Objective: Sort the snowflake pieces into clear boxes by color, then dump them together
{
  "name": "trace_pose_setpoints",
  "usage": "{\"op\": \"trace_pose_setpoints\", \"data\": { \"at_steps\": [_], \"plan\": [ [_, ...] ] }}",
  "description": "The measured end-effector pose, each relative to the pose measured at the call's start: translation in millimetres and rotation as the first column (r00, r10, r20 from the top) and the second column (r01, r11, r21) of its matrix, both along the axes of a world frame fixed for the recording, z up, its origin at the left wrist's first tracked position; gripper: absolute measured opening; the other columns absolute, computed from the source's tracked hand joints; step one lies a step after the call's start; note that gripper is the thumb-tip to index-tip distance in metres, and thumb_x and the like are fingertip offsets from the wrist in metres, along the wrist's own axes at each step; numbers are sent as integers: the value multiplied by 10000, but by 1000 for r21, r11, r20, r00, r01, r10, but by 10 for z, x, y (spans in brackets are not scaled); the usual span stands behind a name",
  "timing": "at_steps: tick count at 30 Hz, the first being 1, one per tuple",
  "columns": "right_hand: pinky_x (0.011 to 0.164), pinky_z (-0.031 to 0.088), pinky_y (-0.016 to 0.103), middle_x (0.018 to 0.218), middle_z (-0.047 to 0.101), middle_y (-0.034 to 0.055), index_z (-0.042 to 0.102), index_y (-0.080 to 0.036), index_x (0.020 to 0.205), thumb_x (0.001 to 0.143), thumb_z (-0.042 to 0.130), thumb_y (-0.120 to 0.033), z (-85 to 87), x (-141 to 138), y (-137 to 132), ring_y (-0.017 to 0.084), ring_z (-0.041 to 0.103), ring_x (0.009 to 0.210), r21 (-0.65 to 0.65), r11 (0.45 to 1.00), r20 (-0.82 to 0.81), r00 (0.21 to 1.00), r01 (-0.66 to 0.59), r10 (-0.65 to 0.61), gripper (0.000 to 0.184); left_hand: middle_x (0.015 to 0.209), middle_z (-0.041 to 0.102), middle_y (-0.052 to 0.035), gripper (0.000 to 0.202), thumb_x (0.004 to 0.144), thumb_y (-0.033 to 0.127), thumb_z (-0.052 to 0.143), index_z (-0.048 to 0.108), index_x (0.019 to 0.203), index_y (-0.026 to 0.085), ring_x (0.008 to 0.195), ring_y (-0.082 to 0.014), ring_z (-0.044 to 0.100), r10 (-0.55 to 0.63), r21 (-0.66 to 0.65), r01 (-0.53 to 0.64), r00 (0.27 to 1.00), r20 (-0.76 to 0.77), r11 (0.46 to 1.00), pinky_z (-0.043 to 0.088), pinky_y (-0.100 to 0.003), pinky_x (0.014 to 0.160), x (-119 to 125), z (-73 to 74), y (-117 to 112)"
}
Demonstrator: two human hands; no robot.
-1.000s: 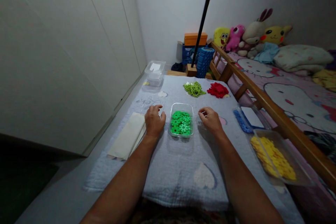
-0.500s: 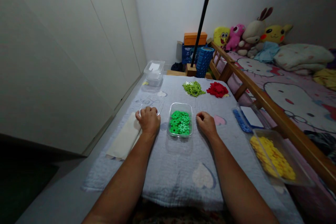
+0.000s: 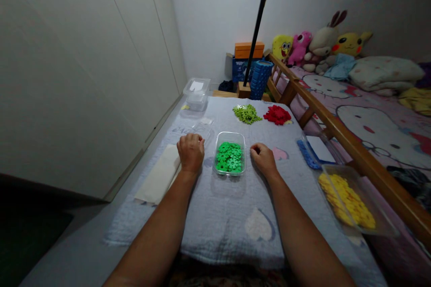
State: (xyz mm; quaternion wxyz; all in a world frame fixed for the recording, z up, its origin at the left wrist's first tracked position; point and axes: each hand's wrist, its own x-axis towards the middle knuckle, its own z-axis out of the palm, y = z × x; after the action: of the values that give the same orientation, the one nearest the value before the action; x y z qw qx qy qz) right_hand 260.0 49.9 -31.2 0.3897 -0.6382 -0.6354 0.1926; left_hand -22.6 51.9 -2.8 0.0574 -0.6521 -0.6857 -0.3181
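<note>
Between my hands stands a clear plastic tub with green flower-shaped pieces in it. My left hand is to its left, fingers closed on the near edge of a clear plastic lid. The lid is tilted and hard to make out against the cloth. A folded cream cloth lies under and beside my left wrist. To the right of the tub my right hand rests on the table cloth, fingers curled in, with nothing visible in them.
Farther back lie a light green pile and a red pile of pieces. Clear tubs stand at the back left. On the right are a tub of yellow pieces and a blue-filled tub, beside the wooden bed rail.
My left hand's fingers have drawn together on the lid, and the lid has gone from lying flat to tilted. My right hand stays in place. The view has shifted slightly.
</note>
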Motion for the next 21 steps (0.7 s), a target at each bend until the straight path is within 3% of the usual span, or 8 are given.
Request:
{"op": "trace_pose_setpoints", "data": {
  "at_steps": [5,9,11,13,17,19,21],
  "plan": [
    [735,459,343,790,695,60,653,-214,761,769,522,-384,17,-7,-3,224,639,766,15,1000,-52,999,2,-2,215,930,663,-93,112,952,291,576,581,861,227,979,-290,588,-201,284,143,961,187,948,430,-454,953,13,61,-52],
    [724,469,339,767,678,48,636,-215,768,779,537,-432,73,-27,-20,220,631,749,60,998,-183,983,35,-23,239,1014,666,-74,169,954,371,595,569,875,223,1064,-242,613,-362,434,154,817,448,887,455,-422,1007,61,175,-138],
    [719,473,333,783,679,47,638,-212,789,800,548,-445,133,-39,-40,211,623,744,109,992,-231,972,63,-36,250,1049,663,-68,236,934,444,622,563,880,222,1065,-217,623,-398,422,132,656,641,897,492,-380,974,70,236,-163],
    [723,475,329,808,681,46,641,-211,809,825,556,-432,218,-56,-74,202,613,752,173,982,-238,971,79,-36,238,1063,669,-57,303,900,510,657,555,887,225,1045,-196,640,-388,371,125,430,816,920,524,-339,920,51,289,-173],
    [762,485,342,856,690,50,644,-220,842,864,568,-410,426,-135,-186,205,604,799,276,960,-196,980,39,16,206,1030,708,-43,362,842,553,726,568,872,229,1061,-202,676,-295,290,216,-9,955,932,563,-351,889,-34,352,-182],
    [790,492,355,900,705,58,662,-222,901,880,580,-418,519,-208,-254,213,613,835,289,957,-191,979,-18,76,214,1000,722,-43,350,832,540,743,587,856,227,1065,-216,685,-237,265,297,-128,963,917,577,-378,882,-47,359,-196],
    [816,497,362,953,723,62,673,-221,1019,888,605,-427,588,-295,-316,217,628,871,284,955,-228,962,-83,151,253,968,722,-40,326,837,514,746,597,844,224,1038,-216,691,-188,244,370,-183,965,896,589,-389,867,-16,357,-221]
  ]
}}
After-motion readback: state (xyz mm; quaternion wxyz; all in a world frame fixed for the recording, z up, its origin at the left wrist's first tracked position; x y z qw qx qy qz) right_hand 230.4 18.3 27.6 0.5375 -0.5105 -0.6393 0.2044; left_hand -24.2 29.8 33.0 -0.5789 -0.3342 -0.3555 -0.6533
